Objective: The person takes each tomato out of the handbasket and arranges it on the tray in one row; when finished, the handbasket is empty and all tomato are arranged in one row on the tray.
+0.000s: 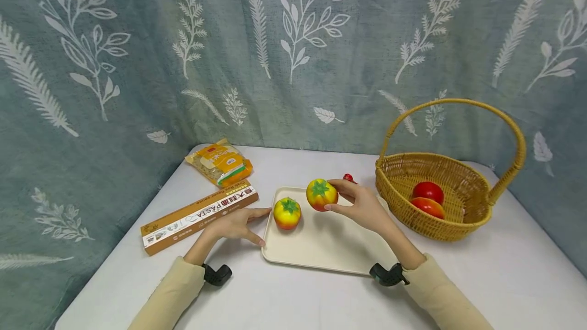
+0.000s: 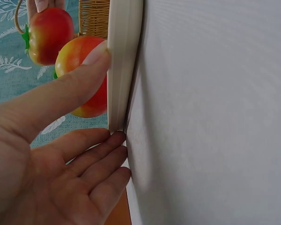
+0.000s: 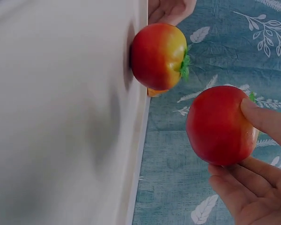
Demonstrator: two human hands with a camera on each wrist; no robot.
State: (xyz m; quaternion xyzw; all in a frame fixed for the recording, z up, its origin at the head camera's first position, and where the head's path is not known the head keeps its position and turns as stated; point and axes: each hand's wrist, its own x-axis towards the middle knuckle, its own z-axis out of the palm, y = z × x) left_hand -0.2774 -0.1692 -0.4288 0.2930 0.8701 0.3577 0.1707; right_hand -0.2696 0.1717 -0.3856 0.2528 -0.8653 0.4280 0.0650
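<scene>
My right hand (image 1: 359, 205) holds a red-and-yellow toy tomato (image 1: 322, 195) with a green leafy top between thumb and fingers. It is raised above the cream tray (image 1: 312, 258); in the right wrist view a gap shows between the held tomato (image 3: 220, 126) and the tray surface (image 3: 61, 117). A second, similar tomato (image 1: 287, 214) sits on the tray's left part, green top upward. At the tray's left edge rests my left hand (image 1: 236, 225), thumb and fingers spread. The left wrist view shows its fingertips (image 2: 117, 136) touching the tray's rim (image 2: 124, 61).
To the right stands a wicker basket (image 1: 403, 218) with a tall handle, holding two red fruits (image 1: 427, 193). A long pasta box (image 1: 202, 215) and an orange-and-clear food bag (image 1: 222, 163) lie at the left. Behind my right hand shows a small red thing (image 1: 348, 177).
</scene>
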